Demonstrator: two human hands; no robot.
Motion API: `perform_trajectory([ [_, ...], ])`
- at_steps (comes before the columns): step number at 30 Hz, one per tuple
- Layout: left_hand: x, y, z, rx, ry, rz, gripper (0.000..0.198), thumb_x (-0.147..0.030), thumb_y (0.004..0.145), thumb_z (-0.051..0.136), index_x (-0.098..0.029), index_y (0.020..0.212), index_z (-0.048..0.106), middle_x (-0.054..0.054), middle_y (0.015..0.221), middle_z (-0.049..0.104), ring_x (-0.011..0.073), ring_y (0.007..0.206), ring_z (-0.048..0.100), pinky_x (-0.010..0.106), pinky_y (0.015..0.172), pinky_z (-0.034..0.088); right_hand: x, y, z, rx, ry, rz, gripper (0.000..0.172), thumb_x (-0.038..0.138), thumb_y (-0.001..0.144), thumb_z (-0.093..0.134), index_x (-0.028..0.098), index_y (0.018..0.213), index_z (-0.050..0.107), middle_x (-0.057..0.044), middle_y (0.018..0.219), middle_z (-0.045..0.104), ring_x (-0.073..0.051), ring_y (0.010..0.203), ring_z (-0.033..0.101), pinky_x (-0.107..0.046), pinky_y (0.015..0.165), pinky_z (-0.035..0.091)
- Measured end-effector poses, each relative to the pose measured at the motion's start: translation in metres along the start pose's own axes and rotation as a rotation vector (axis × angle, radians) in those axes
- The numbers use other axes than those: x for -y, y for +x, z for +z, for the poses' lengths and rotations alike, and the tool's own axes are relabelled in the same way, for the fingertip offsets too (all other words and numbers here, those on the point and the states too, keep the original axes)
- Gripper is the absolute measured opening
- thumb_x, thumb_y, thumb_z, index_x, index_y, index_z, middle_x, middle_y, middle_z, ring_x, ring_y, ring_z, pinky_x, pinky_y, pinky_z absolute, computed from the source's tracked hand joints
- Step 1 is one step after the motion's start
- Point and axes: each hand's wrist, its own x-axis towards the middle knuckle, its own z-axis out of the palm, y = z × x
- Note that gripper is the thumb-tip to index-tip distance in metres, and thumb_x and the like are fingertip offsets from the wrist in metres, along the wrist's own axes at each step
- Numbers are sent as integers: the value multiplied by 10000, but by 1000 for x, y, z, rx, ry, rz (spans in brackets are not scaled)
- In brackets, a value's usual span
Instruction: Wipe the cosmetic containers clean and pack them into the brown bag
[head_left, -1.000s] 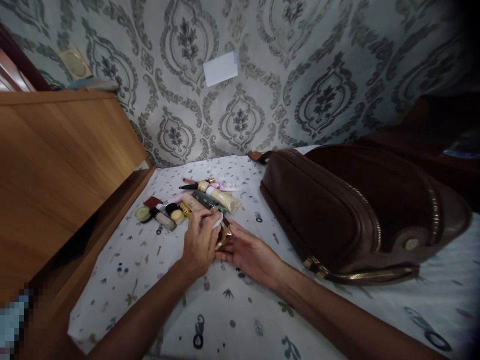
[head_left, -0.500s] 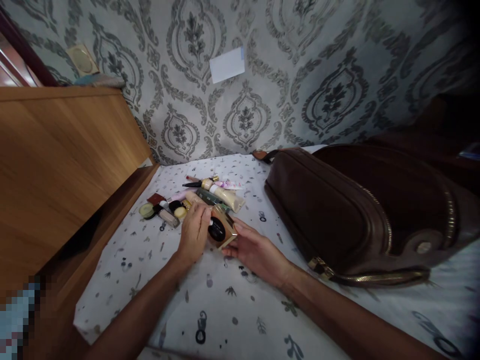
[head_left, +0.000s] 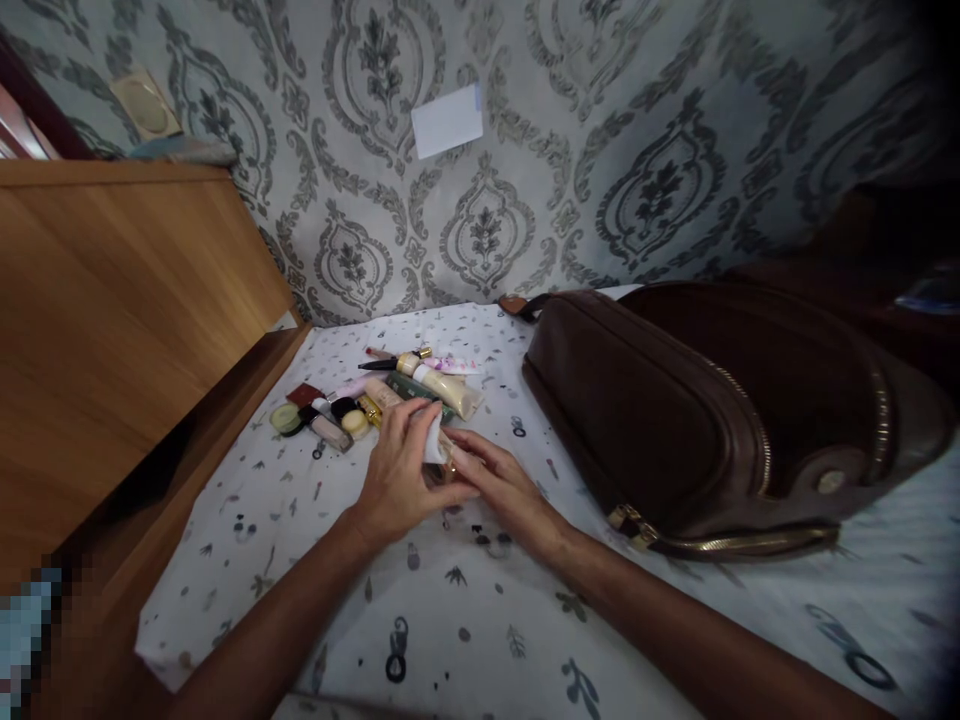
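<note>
My left hand (head_left: 396, 478) and my right hand (head_left: 504, 488) meet over the patterned sheet, both closed around a small gold box (head_left: 434, 441). A white face of the box points up between my fingers; the rest is mostly covered by them. Just beyond my left hand lies a pile of cosmetics: a cream tube with a white cap (head_left: 454, 391), a dark green tube (head_left: 409, 388), a small bottle with a black cap (head_left: 330, 432), a round green pot (head_left: 286, 419) and a dark red flat case (head_left: 306, 395).
A large dark brown leather bag (head_left: 630, 400) with gold zips stands to the right. On the left rises a wooden cabinet panel (head_left: 142, 270). Patterned wallpaper (head_left: 480, 230) closes off the back, with a white card (head_left: 448, 122) on it.
The box has been turned between my hands: its black oval label no longer shows, and a white face does. My left hand has shifted over the top of it.
</note>
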Motion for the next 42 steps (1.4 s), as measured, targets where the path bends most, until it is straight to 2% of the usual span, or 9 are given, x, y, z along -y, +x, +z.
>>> perform_trajectory([
  [3, 0, 2, 0, -25, -34, -81, 581, -396, 803, 686, -211, 1318, 490, 126, 1274, 490, 313, 1218, 479, 482, 1042, 405, 3, -3, 1, 72, 58, 23, 614, 547, 805, 672, 232, 1323, 576, -78, 1160, 610, -168, 815, 597, -315, 689, 514],
  [7, 2, 8, -6, -57, -243, -229, 330, -377, 879, 610, -201, 1158, 594, 95, 1140, 595, 260, 1098, 567, 421, 980, 447, 1, -5, 4, 95, 72, 34, 720, 377, 677, 827, 295, 1337, 552, -46, 1103, 591, -184, 883, 583, -335, 765, 501],
  [15, 2, 6, 0, -51, -571, -461, 288, -411, 931, 542, -160, 953, 683, 67, 953, 715, 203, 916, 651, 329, 873, 501, -13, -4, 6, -28, -369, -230, 622, 178, 702, 752, 299, 1291, 595, -20, 932, 523, -166, 709, 520, -371, 708, 504],
  [20, 2, 8, 0, -96, -563, -492, 271, -405, 905, 578, -164, 957, 691, 54, 940, 724, 194, 887, 657, 308, 835, 506, -13, -4, 7, -30, -439, -258, 617, 172, 716, 736, 268, 1300, 558, -73, 1129, 601, -271, 1018, 576, -488, 961, 460],
  [23, 1, 9, 1, -131, -550, -482, 261, -407, 904, 581, -171, 940, 687, 60, 968, 725, 206, 911, 660, 322, 852, 506, -10, -4, 7, 21, -380, -186, 662, 161, 709, 744, 253, 1320, 506, -91, 1249, 597, -304, 1188, 543, -512, 1046, 407],
  [26, 1, 7, 1, -127, -514, -436, 265, -416, 919, 568, -181, 955, 685, 68, 985, 718, 222, 951, 657, 349, 895, 500, -5, -3, 6, 53, -334, -129, 685, 152, 709, 741, 253, 1330, 472, -90, 1274, 596, -293, 1203, 546, -507, 1061, 394],
  [31, 4, 5, -6, 27, -424, -157, 429, -524, 946, 495, -197, 1180, 643, 118, 1172, 648, 262, 1121, 599, 421, 1005, 456, -3, 1, -1, 23, -389, -97, 723, 251, 655, 813, 221, 1304, 497, -108, 1284, 584, -314, 1217, 520, -504, 1049, 385],
  [36, 6, 3, -13, 226, -316, 21, 601, -498, 896, 593, -220, 1413, 464, 158, 1405, 515, 319, 1312, 484, 495, 1088, 405, -7, 3, -5, 30, -368, -66, 635, 297, 669, 795, 218, 1244, 537, -84, 1139, 625, -297, 1074, 574, -474, 941, 447],
  [42, 3, 4, -9, 145, -282, 77, 426, -389, 922, 608, -227, 1310, 547, 139, 1313, 611, 280, 1270, 542, 480, 1074, 435, -3, 5, -4, 19, -386, -64, 421, 305, 688, 761, 214, 1039, 548, -39, 974, 620, -246, 918, 583, -400, 819, 463],
])
